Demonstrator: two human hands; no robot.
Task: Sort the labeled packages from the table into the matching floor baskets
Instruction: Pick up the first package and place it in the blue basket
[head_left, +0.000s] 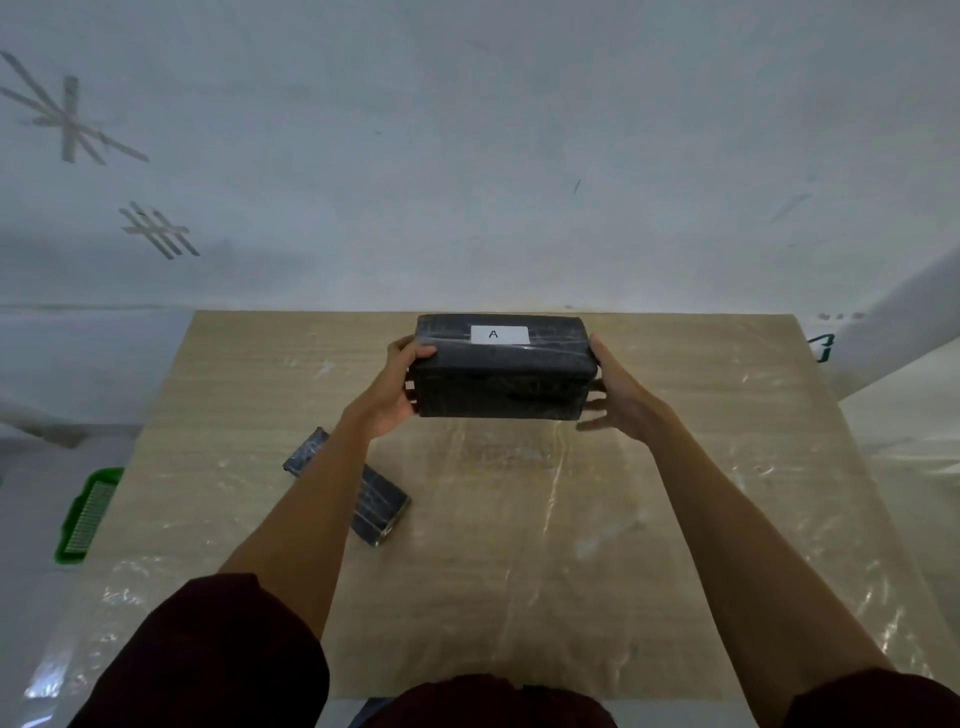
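A black plastic-wrapped package (501, 371) with a white label marked "A" on top is held above the far middle of the wooden table (675, 493). My left hand (397, 387) grips its left end and my right hand (618, 395) presses against its right end. A second, flatter black package (376, 506) lies on the table at the left, partly hidden under my left forearm; no label on it shows. A green basket (85, 514) stands on the floor off the table's left edge.
Clear plastic film covers the tabletop. A white wall with tape marks rises right behind the table's far edge. A dark green object (823, 347) peeks out past the table's far right corner. White sheeting covers the floor on both sides.
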